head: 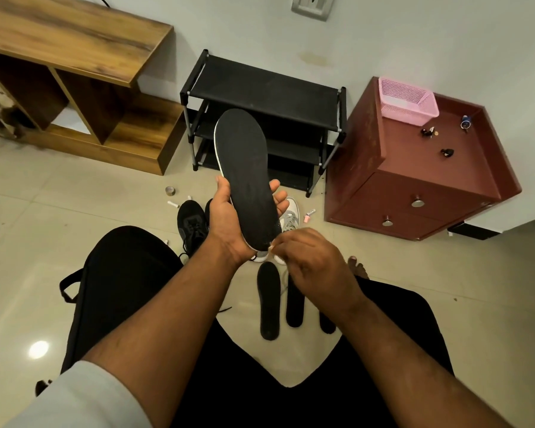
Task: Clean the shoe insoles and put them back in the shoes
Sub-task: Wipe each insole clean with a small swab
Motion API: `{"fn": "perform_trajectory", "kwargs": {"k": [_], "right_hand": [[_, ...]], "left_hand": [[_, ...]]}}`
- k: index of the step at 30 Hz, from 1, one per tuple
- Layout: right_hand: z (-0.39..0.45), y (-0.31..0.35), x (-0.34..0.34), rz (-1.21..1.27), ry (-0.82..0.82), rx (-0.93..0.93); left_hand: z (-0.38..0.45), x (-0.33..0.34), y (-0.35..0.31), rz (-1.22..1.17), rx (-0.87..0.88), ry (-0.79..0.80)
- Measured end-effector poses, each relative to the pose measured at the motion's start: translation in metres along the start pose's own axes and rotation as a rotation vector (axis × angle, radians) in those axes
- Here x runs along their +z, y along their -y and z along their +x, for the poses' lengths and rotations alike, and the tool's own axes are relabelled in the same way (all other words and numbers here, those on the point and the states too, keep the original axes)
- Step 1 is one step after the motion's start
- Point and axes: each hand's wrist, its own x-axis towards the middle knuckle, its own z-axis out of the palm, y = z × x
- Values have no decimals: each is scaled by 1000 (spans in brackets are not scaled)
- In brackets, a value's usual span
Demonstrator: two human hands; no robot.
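Note:
My left hand (229, 220) grips a black insole (244, 168) with a white edge, held up with its toe pointing away from me. My right hand (312, 261) is at the insole's heel, its fingers curled and pinching something small and pale against the heel edge; what it is I cannot tell. Three more black insoles lie on the floor between my knees, the clearest one (268, 301) on the left. A black sneaker (192, 225) stands on the floor left of my hands. A grey-white sneaker (291, 214) shows behind my left hand's fingers.
A black shoe rack (269, 97) stands against the wall ahead. A wooden shelf unit (74, 72) is at left, a red-brown drawer cabinet (414, 186) with a pink basket (408, 101) at right. A tape roll (170, 190) and small tubes lie on the tiled floor.

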Motion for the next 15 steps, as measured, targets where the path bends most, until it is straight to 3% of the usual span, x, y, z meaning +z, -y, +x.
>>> {"fn": "perform_trajectory", "kwargs": {"k": [4, 15], "right_hand": [[3, -6, -5, -24, -63, 78], [8, 10, 3, -14, -47, -56]], "left_hand": [[-1, 1, 0, -14, 18, 35], [0, 1, -4, 41, 7, 93]]}}
